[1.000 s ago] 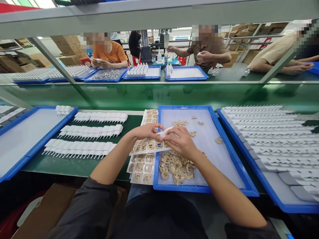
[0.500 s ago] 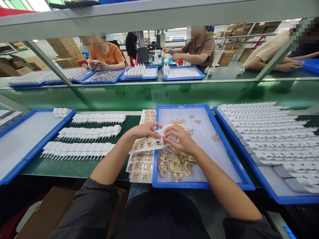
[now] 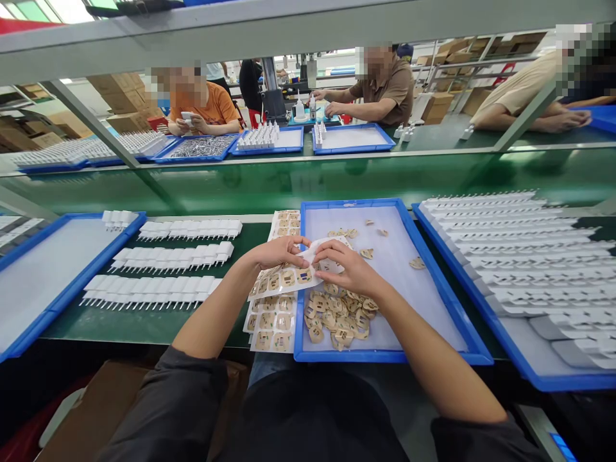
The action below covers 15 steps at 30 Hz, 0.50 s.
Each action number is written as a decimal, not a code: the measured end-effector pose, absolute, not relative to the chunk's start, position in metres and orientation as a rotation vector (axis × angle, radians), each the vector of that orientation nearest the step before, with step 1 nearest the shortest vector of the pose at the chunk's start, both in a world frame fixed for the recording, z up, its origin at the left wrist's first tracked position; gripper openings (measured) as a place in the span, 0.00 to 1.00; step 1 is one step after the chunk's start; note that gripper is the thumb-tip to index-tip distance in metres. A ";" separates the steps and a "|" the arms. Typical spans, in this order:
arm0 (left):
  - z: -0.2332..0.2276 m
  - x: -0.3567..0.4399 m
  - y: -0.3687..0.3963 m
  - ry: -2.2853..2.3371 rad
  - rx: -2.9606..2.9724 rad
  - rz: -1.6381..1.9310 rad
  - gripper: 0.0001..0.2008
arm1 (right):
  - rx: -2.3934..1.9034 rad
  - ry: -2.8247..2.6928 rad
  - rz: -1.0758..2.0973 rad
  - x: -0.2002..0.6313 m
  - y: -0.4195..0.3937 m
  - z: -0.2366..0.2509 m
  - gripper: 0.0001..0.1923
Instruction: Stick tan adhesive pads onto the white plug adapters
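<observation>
Your left hand (image 3: 285, 253) and right hand (image 3: 353, 269) pinched the sheet (image 3: 273, 282) above the tray's (image 3: 299, 330) left rim; uneven tension could have torn it.

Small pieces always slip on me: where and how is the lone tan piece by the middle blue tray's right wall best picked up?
Probably by its edges: pinch the tan piece between two fingertips from above. It looks thin and lies low in the blue tray, so little else seems easy to grip. I'd come in from the left, since the tray's wall stands close on the right.
</observation>
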<state>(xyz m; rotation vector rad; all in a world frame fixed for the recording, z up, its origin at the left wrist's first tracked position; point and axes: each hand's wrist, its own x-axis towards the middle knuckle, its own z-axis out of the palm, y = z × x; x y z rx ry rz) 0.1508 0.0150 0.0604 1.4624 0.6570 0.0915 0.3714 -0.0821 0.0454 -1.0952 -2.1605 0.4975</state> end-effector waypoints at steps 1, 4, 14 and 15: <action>0.060 0.150 0.015 0.657 1.460 0.081 0.31 | -1.094 -2.164 0.541 0.373 -0.082 0.046 0.18; 0.060 0.149 0.016 0.664 1.446 0.072 0.32 | -1.084 -2.148 0.615 0.375 -0.082 0.046 0.18; 0.059 0.149 0.015 0.666 1.386 0.077 0.33 | -1.017 -2.152 0.709 0.376 -0.082 0.046 0.17; 0.059 0.149 0.015 0.671 1.389 0.079 0.33 | -1.018 -2.137 0.722 0.376 -0.081 0.046 0.17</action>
